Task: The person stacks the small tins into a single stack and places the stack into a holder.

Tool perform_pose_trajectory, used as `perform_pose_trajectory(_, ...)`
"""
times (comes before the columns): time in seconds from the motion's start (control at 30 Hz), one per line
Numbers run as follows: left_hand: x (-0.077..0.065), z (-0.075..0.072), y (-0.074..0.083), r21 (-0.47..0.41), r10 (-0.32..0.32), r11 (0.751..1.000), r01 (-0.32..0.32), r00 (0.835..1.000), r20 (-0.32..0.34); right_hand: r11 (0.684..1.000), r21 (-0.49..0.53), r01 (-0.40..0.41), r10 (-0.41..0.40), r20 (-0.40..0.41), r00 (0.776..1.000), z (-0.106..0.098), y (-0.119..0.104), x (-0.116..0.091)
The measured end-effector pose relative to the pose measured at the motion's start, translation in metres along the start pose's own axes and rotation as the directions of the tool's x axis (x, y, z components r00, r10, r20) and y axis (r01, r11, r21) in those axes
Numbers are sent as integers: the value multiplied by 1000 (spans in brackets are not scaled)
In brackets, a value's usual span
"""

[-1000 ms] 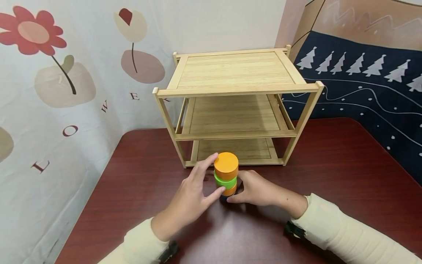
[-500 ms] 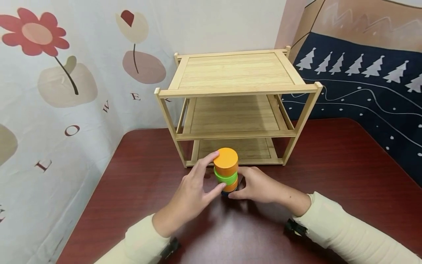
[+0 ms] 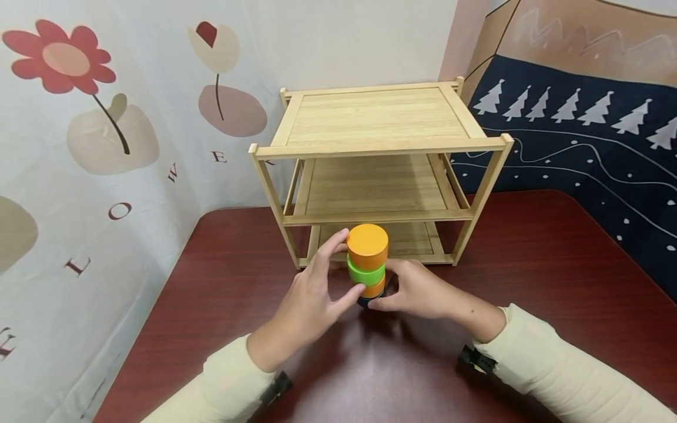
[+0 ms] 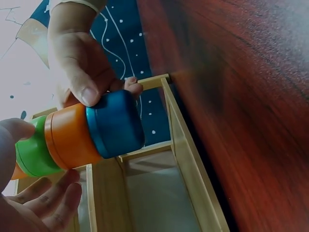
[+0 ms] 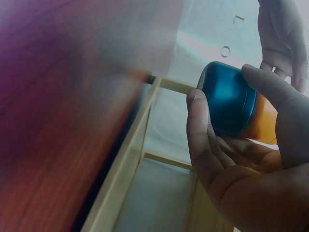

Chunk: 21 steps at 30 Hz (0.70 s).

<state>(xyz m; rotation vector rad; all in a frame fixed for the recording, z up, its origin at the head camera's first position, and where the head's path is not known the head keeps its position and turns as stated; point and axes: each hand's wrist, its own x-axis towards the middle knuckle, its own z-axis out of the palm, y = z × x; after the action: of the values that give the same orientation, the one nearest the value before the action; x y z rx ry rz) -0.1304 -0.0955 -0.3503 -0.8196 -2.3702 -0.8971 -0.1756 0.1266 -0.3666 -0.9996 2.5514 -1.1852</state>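
Both hands hold an upright stack of round pieces, seemingly small jars or cups, above the table in the head view. An orange piece tops a green piece, then comes a second orange piece and a dark blue rounded one at the bottom. My left hand grips the stack around the green piece, its thumb on the front. Low on the right side, my right hand pinches the blue piece, with a finger under its base in the right wrist view. Some fingers are hidden behind the stack.
A wooden three-tier shelf stands just behind the stack. The dark red table runs to both sides of it. A printed curtain hangs on the left, and a dark tree-patterned cloth on the right.
The stack has moved up and slightly right in the head view, carried by both hands. Their grip looks the same. The view itself has shifted slightly.
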Motion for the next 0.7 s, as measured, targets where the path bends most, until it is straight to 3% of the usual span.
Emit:
perform_pose_trajectory(0.37, 7, -4, 3, 14, -1, 1000, 1, 1000, -19, 1000, -16, -8, 8, -28, 1000, -10, -11, 1)
perform_pose_trajectory(0.7, 9, -7, 5, -1, 0, 1000, 0, 1000, 14, 999, -29, -25, 24, -33, 999, -18, -19, 0)
